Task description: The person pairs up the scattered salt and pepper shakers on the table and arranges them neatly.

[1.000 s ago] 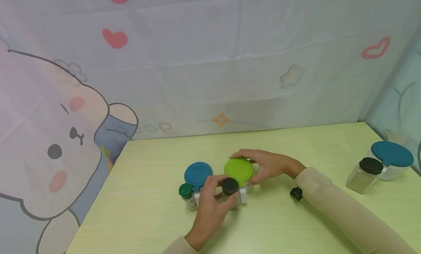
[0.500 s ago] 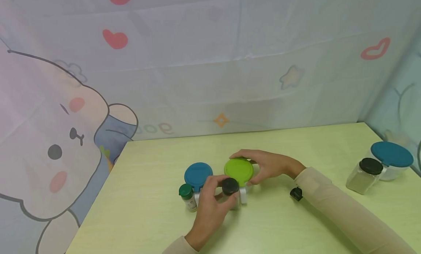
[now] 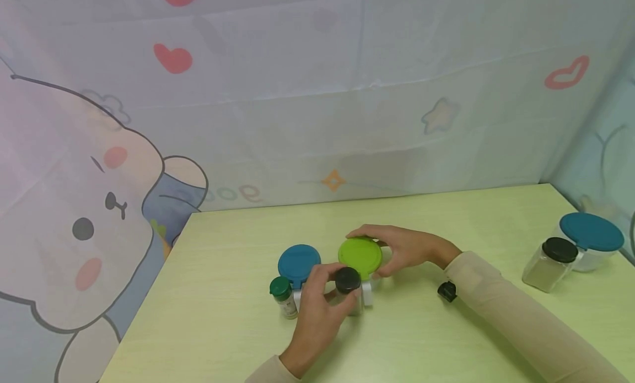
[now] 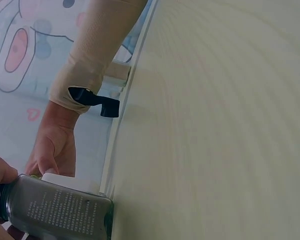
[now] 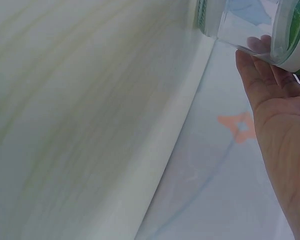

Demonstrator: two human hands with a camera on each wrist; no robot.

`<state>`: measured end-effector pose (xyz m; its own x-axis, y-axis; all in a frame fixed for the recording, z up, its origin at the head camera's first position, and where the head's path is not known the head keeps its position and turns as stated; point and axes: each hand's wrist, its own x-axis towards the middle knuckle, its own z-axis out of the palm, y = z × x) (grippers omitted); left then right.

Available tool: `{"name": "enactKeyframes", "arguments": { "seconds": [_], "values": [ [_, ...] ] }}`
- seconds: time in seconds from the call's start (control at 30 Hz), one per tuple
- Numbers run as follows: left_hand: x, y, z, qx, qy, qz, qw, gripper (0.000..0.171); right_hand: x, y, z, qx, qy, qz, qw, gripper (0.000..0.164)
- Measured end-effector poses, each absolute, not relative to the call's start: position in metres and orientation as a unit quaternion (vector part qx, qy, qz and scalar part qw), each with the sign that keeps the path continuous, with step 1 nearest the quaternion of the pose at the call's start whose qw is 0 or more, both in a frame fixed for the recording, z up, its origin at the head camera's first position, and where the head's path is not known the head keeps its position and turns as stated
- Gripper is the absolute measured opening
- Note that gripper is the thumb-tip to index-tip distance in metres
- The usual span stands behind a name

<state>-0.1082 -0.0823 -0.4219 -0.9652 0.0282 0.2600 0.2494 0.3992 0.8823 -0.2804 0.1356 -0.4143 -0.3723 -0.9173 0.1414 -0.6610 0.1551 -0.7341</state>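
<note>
My left hand (image 3: 319, 317) pinches a clear spice jar with a black lid (image 3: 348, 280) near its top, thumb on one side and fingers on the other. In the left wrist view white printed text shows on that spice jar (image 4: 60, 207). Just behind it, my right hand (image 3: 399, 249) grips a clear jar with a green lid (image 3: 360, 256), fingers curved round its far side. The right wrist view shows the see-through wall of the green-lidded jar (image 5: 247, 25). Left of my left hand stand a blue-lidded jar (image 3: 299, 263) and a small green-capped shaker (image 3: 284, 297).
At the table's right end stand another blue-lidded jar (image 3: 591, 234) and a square black-lidded jar (image 3: 550, 264), close together. A black strap-like piece (image 3: 447, 292) shows by the right sleeve. A printed cloth (image 3: 297, 96) hangs behind the table (image 3: 238, 234).
</note>
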Motion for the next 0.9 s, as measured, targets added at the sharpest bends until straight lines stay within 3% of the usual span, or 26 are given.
{"name": "enactKeyframes", "arguments": {
  "seconds": [0.53, 0.9],
  "values": [
    [-0.105, -0.08, -0.417, -0.089, -0.838, -0.527, 0.11, 0.05, -0.275, 0.141, -0.41, -0.524, 0.753, -0.364, 0.164, 0.088],
    [-0.113, -0.08, -0.408, -0.117, -0.829, -0.531, 0.128, 0.047, -0.275, 0.147, -0.398, -0.521, 0.748, -0.374, 0.168, 0.084]
  ]
}}
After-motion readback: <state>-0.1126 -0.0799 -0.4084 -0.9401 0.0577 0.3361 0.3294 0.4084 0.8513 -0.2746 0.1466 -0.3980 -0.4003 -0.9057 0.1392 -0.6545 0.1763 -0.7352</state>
